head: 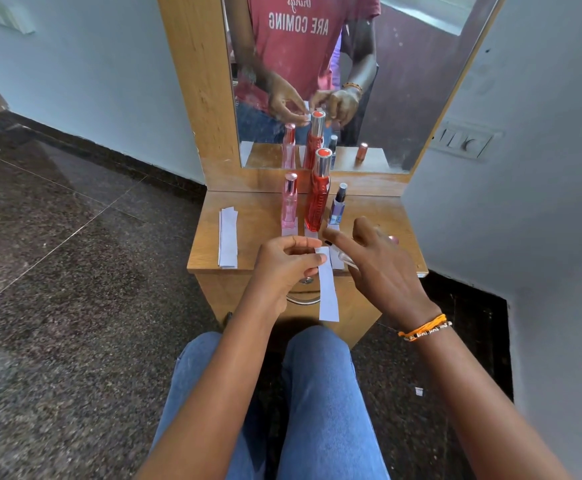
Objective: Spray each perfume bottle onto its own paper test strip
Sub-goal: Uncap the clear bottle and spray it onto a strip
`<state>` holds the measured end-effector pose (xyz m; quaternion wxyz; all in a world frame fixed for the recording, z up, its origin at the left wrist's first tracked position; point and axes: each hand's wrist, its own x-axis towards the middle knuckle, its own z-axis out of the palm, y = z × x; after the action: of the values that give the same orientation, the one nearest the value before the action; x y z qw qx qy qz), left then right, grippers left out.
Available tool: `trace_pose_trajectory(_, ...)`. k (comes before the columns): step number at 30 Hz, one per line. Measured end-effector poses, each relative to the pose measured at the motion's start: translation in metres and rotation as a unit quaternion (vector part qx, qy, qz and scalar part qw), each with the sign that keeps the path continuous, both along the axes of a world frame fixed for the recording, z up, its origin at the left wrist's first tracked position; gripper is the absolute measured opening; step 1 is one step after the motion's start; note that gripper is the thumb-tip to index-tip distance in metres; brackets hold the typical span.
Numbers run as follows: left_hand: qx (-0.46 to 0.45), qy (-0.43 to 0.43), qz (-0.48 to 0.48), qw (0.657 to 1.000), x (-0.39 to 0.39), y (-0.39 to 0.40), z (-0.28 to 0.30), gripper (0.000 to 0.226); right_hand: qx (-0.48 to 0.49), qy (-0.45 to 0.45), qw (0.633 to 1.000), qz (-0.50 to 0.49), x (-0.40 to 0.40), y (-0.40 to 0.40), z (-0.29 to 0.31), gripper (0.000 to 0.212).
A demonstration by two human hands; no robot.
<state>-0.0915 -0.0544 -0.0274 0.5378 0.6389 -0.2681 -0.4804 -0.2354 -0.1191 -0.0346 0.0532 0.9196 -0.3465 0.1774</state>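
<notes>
**Entry: test strip held, fourth bottle in hand — spray pending**

Head view. Left hand (pixel 284 263): grip pinched together on the top end of a paper test strip (pixel 327 285), which hangs down toward 6 o'clock, clear of the tabletop (pixel 248 216). Right hand (pixel 379 265): at 3 o'clock of the strip, apparently closed on a small clear bottle (pixel 346 258), mostly hidden; forefinger extended.

At 12 o'clock stand a pink bottle (pixel 289 202), red bottle (pixel 317 192) and blue bottle (pixel 338 206), each on a strip. Spare strips (pixel 228 237) lie at 9 o'clock.

Judgement: a late spray step; next, aim the nozzle at the strip and press.
</notes>
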Motion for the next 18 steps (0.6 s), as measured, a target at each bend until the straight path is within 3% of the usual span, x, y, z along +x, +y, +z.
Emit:
trace_pose_trajectory(12,-0.041,-0.008,0.004,0.999,-0.0004,0.0004,-0.0005,0.019,-0.016,0.008,1.0,0.009,0.0026,0.001,0.0007,0.07)
trace_pose_trajectory(18,-0.053,-0.02,0.002,0.998,0.0005,0.0006,-0.003,0.025,0.006,-0.04,0.999,-0.01,0.0024,0.0004,-0.0014,0.07)
